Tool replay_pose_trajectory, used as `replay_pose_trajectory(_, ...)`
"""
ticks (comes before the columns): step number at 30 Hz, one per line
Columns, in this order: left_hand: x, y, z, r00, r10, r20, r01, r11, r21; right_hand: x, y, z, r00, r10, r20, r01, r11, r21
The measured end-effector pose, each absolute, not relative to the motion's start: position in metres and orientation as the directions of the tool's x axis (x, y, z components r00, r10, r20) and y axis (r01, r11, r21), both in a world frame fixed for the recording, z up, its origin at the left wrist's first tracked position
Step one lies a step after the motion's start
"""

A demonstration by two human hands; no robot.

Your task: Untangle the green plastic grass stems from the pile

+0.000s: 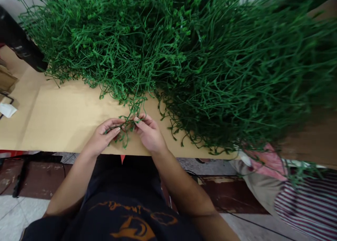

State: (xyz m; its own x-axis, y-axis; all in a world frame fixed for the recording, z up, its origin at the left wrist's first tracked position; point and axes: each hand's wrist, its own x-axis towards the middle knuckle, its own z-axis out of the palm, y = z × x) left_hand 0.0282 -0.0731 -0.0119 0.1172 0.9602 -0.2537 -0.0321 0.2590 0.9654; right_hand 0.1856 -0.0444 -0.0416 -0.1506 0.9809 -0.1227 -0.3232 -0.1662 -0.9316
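Observation:
Thin green plastic plant stems (126, 123) with small budded tips lie between my two hands, just above the table's front edge. My left hand (101, 135) pinches them from the left, thumb against fingers. From the right, my right hand (150, 133) grips the stems near their upper part between thumb and forefinger. Behind my hands rises a large heap of the same green stems (113, 48), and some strands hang from it down to the piece I hold. Whether the held piece is separate from the heap, I cannot tell.
A second heap of stems (244, 83) spreads over the right side of the cardboard-covered table (58, 111). At far left stand a black bottle (22, 41) and a white scrap (7, 109). Another person in a striped garment (310, 202) sits at lower right.

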Motion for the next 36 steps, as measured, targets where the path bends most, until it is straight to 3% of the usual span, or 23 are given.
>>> replay_pose_trajectory(10, 0.010, -0.064, -0.006, 0.035, 0.972, -0.231, 0.046, 0.229, 0.972, 0.194, -0.051, -0.047, -0.131, 0.990, -0.060, -0.381, -0.106, -0.919)
replay_pose_trajectory(17, 0.005, -0.063, -0.005, -0.043, 0.980, -0.194, 0.048, 0.196, 0.979, 0.199, -0.052, -0.047, -0.171, 0.983, -0.072, -0.283, -0.119, -0.952)
replay_pose_trajectory(28, 0.025, -0.082, -0.017, 0.190, 0.964, -0.188, 0.155, 0.160, 0.975, 0.188, -0.048, -0.039, -0.320, 0.945, -0.072, -0.284, -0.169, -0.944)
replay_pose_trajectory(36, 0.025, -0.078, -0.016, 0.292, 0.934, -0.208, 0.215, 0.147, 0.965, 0.187, -0.050, -0.041, -0.241, 0.964, -0.112, -0.371, -0.198, -0.907)
